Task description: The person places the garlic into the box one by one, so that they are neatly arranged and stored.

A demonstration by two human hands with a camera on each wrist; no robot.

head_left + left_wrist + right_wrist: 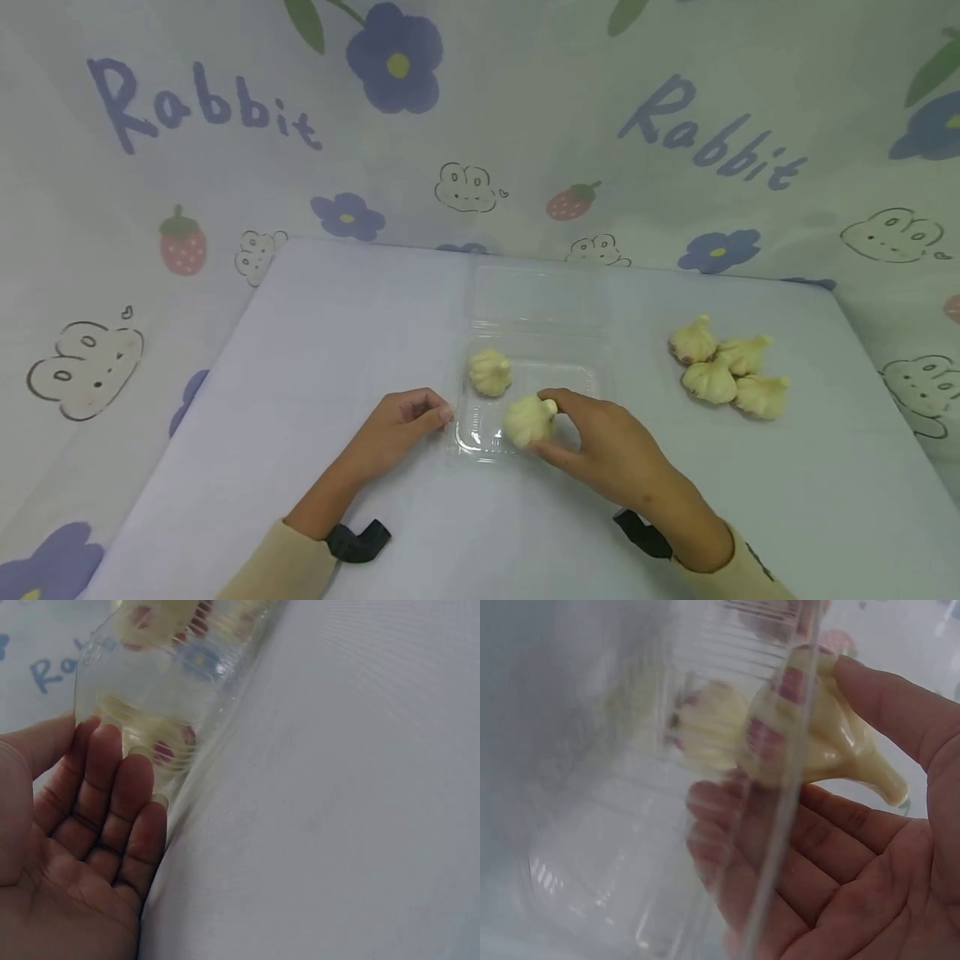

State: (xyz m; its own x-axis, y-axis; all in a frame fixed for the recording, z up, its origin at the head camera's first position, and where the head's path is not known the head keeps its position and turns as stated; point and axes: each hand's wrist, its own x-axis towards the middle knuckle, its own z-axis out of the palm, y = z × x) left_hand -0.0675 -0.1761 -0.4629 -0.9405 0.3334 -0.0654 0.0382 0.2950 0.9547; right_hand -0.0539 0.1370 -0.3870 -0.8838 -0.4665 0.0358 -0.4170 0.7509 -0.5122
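Note:
A clear plastic clamshell box (480, 454) lies with its lid folded back. My right hand (611, 437) holds a garlic bulb (528, 422) between thumb and fingers over the front of the box. In the right wrist view, that bulb (829, 742) shows purple patches at its base, and its stem points toward the palm. Another garlic bulb (491, 372) sits in the box's back left part. At the left side, my left hand (397, 433) pinches the box's edge; in the left wrist view, its fingers (135, 780) lie along the outer wall.
Several garlic bulbs (709, 382) lie in a cluster on the white table (337, 317), right of the box. The transparent lid (536, 293) lies behind it. A printed curtain (525, 108) hangs at the table's back and sides.

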